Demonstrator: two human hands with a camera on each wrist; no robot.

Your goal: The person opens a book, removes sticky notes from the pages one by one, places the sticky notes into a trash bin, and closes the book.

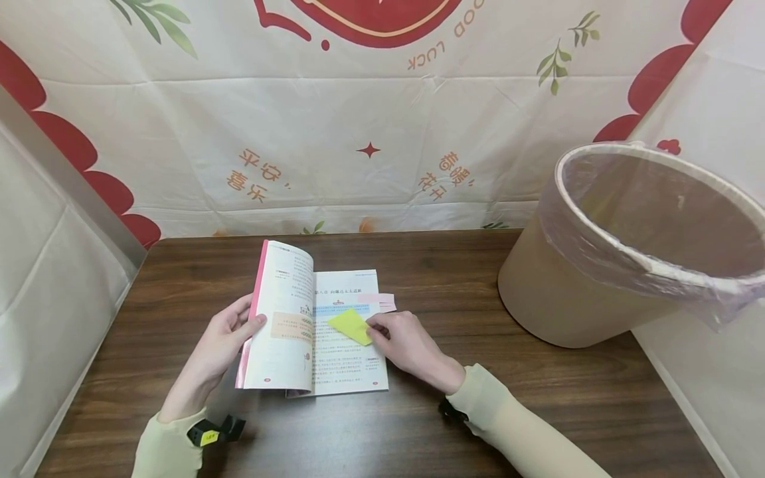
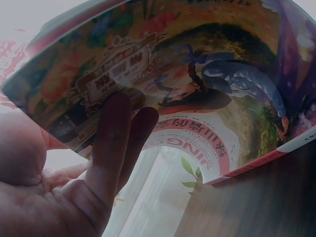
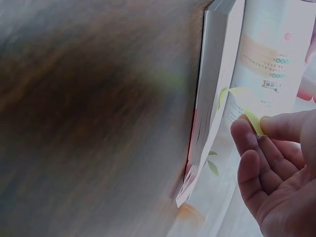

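An open book (image 1: 351,372) lies on the table, its left side of pages and cover raised. My left hand (image 1: 224,335) grips that raised side at its outer edge, thumb on the page and fingers behind. The left wrist view shows the fingers (image 2: 111,143) against the illustrated cover (image 2: 222,74), which is bent in a curve. My right hand (image 1: 409,342) pinches a yellow sticky note (image 1: 349,325) between thumb and fingertips, over the right-hand page. In the right wrist view the note (image 3: 254,121) curves up from the pinch. Pink tabs (image 1: 385,302) stick out past the page's right edge.
A beige bin (image 1: 574,299) with a clear plastic liner stands at the right of the dark wooden table (image 1: 442,279). A printed white cloth (image 1: 311,133) hangs behind the table. Black bands are strapped to both wrists.
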